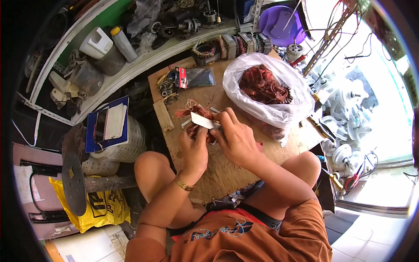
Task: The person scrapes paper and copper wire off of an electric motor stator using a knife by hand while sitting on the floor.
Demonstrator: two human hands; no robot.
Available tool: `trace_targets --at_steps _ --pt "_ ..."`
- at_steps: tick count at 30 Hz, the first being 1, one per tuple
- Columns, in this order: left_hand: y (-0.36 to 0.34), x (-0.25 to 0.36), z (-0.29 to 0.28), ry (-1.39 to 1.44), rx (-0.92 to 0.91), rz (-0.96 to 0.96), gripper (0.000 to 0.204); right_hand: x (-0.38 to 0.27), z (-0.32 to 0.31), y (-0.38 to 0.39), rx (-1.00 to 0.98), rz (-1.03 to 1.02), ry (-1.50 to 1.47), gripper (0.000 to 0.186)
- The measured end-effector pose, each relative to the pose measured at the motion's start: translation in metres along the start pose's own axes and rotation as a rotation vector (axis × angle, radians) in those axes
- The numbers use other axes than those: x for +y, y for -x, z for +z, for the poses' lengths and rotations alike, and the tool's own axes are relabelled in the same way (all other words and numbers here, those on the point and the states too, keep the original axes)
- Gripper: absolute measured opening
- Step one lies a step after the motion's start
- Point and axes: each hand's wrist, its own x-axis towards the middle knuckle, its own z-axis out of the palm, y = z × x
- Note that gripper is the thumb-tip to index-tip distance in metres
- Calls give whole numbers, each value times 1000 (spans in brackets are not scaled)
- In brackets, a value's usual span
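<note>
Above the wooden board, my left hand (195,148) is closed round a dark, reddish piece wound with copper wire (194,110), whose loose strands stick out at the far side. Much of this piece is hidden by my fingers. A flat white strip (204,120) lies across it, with my left thumb near its lower edge. My right hand (235,136) is closed at the strip's right end, thumb and fingers pinching there. Right of my hands stands a white plastic bag (235,87) with a tangle of reddish copper wire (264,83) in it.
The wooden board (214,179) spans between my knees. Small metal parts (167,91) and a clear packet (198,77) lie at its far left. Wound motor stators (235,46) line the back. Pliers (323,129) and clear plastic parts (345,105) are at right; a blue folder (94,131) is left.
</note>
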Motion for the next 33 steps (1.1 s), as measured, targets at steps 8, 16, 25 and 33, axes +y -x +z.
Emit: trace_targets --at_steps 8,16,25,33 --pt "-10 9 7 183 63 -64 18 0 -3 -5 -28 -9 -53 29" --pt "-5 8 8 85 39 -64 21 -1 -1 -3 -1 9 -46 28" --pt "-11 -12 7 177 94 -57 21 24 7 -8 37 45 -106 28" --pt "-13 1 -1 414 -97 -351 30 31 -21 -15 -95 145 -564 30"
